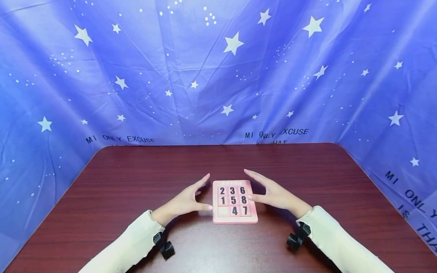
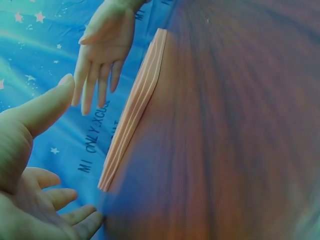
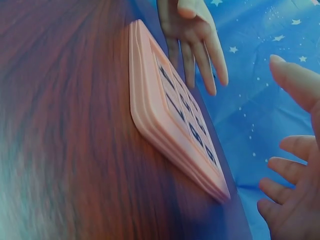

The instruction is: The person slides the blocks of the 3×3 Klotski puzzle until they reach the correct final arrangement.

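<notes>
A pink sliding number puzzle (image 1: 235, 219) lies flat on the dark red wooden table, its digits facing up. The rows read 2 3 6, then 1 5 8, then a blank slot at the lower left followed by 4 and 7. On its left side is my left hand (image 1: 182, 201), fingers spread and relaxed, thumb tip right by the puzzle's edge. My right hand (image 1: 278, 195) hovers at the right side with fingers extended; its thumb overlaps the puzzle near the 8 in the head view. In the right wrist view, the puzzle (image 3: 155, 110) shows its thick layered side.
The wooden table (image 1: 136, 170) extends around the puzzle on all sides. A blue cloth with white stars (image 1: 191, 49) hangs behind and beside the table. Each wrist carries a small black camera (image 1: 164, 245) over a pale sleeve (image 1: 126, 242).
</notes>
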A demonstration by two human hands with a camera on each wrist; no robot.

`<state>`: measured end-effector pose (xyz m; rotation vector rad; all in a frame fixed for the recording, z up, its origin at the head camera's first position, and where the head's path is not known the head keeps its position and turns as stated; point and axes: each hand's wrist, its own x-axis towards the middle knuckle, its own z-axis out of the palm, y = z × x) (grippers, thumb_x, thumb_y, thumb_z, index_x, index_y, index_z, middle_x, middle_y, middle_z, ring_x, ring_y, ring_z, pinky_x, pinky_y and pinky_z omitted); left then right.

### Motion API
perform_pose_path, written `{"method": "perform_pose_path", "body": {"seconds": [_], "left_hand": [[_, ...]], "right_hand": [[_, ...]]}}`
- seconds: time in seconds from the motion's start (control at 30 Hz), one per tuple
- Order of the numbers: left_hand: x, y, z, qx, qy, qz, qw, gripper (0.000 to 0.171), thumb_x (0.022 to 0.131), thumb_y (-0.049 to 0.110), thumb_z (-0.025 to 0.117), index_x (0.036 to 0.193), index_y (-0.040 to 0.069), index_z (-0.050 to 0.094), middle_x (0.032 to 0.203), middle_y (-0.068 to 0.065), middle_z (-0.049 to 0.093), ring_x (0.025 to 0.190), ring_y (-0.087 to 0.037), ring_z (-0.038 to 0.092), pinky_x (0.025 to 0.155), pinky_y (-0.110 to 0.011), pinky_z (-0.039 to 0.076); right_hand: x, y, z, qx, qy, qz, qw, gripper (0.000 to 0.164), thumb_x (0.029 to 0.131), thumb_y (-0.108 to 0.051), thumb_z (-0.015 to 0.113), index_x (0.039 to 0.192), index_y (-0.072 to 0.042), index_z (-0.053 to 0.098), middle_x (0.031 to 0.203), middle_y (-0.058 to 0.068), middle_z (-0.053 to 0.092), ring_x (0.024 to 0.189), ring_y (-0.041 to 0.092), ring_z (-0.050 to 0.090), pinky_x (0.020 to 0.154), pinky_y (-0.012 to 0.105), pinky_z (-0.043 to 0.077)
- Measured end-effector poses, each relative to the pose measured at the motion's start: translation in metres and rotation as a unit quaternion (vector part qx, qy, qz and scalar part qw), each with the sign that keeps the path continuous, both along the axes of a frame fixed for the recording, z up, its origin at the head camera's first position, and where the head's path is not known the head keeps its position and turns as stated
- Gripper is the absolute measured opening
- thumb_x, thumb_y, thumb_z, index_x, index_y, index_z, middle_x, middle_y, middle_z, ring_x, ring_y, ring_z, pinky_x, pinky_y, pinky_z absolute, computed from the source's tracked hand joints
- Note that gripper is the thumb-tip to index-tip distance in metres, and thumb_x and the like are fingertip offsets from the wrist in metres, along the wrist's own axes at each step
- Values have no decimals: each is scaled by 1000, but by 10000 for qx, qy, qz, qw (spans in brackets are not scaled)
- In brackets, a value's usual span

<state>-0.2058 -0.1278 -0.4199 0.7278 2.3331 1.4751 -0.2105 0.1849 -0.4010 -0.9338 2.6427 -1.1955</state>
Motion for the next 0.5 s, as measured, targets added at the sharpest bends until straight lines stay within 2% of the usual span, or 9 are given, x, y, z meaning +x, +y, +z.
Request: {"method": "perform_pose_path", "body": {"seconds": [0.13,0.27,0.4,0.5], "left_hand": [[-1,3,-3,-88,69,57,9999,101,72,18,82,150,6,19,155,-13,21,140,-32,21,112,-51,24],[1,5,-7,-376,228,155,9989,102,70,24,83,150,7,22,153,-16,26,139,-35,24,112,-52,22],[3,8,-10,-646,559,187,9962,104,67,27,85,149,4,25,151,-18,29,138,-33,26,111,-52,23],[4,9,-13,-721,849,133,9937,105,65,27,86,147,0,26,152,-17,28,138,-33,27,111,-52,25]], "right_hand": [[0,-8,-1,-319,-194,189,9991,76,83,-24,72,147,-7,32,151,13,33,137,32,32,109,53,27],[2,-15,-2,-722,-484,403,9954,76,82,-18,72,145,-3,33,148,17,36,134,35,34,108,55,28],[3,-22,-4,-898,-666,475,9926,74,81,-15,72,145,-4,35,144,20,41,129,35,42,106,55,32],[3,-25,-4,-910,-621,465,9928,73,81,-16,73,144,-6,37,140,18,47,127,32,45,105,49,35]]}}
